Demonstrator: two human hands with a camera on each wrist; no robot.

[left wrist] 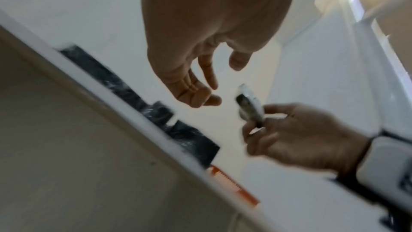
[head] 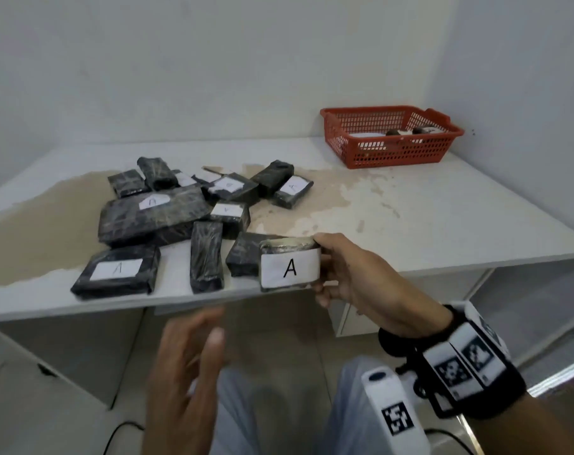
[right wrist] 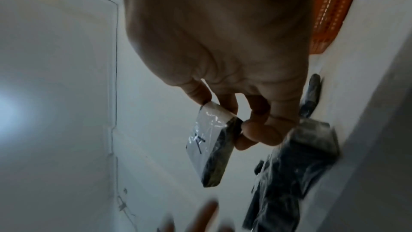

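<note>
My right hand (head: 320,267) holds up a small black wrapped packet (head: 290,268) with a white label marked "A", pinched at its right end between thumb and fingers above the table's front edge. The same packet (right wrist: 211,145) shows in the right wrist view, and edge-on as the packet (left wrist: 250,108) in the left wrist view. My left hand (head: 193,356) hangs below the table edge, blurred, fingers spread and holding nothing; the left hand (left wrist: 200,77) is close to the packet but apart from it. Several more black wrapped packets (head: 154,213), some labelled, lie on the table's left half.
A red mesh basket (head: 390,136) stands at the table's back right with a few small items inside. The white table (head: 443,218) has a worn, stained patch in the middle. White walls close in behind and to the right. Cables lie on the floor.
</note>
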